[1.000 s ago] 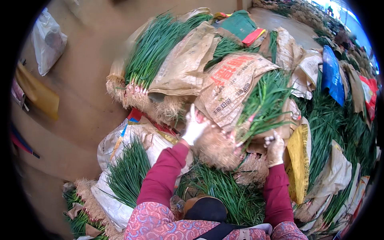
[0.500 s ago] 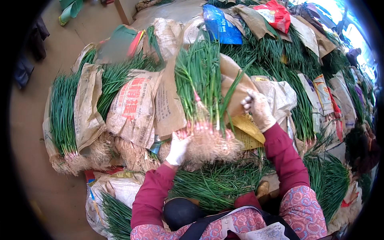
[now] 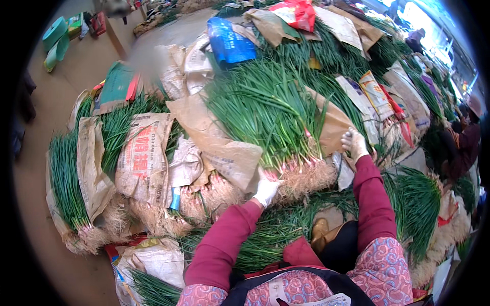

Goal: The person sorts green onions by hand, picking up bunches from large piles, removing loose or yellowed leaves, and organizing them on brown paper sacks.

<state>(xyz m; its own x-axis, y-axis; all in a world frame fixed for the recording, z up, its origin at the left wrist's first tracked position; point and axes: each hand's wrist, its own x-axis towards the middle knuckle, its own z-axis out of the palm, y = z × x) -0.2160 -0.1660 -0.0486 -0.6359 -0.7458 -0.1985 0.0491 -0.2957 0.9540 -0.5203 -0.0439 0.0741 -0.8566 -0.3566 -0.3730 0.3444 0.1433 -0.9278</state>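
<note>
A broad bundle of spring onions, with pink-white bases and pale matted roots, lies in front of me on a brown paper sheet. At the bundle's lower left, my white-gloved left hand is closed at the paper's corner, against the stem bases; its fingertips are partly hidden. My right hand, also gloved, has its fingers curled on the sheet's right edge, beside the bundle. The left side of the paper folds partly over the leaves, while the right side stands up behind them.
More paper-wrapped spring onion bundles lie in rows to the left and beyond. A blue sack and a red-white bag cover bundles at the back. Loose greens lie near my legs. Another person sits at far right.
My view has turned, so surrounding bundles sit further left. Both hands and the onion bundle have shifted right. The paper's left flap now reaches lower, towards my left hand.
</note>
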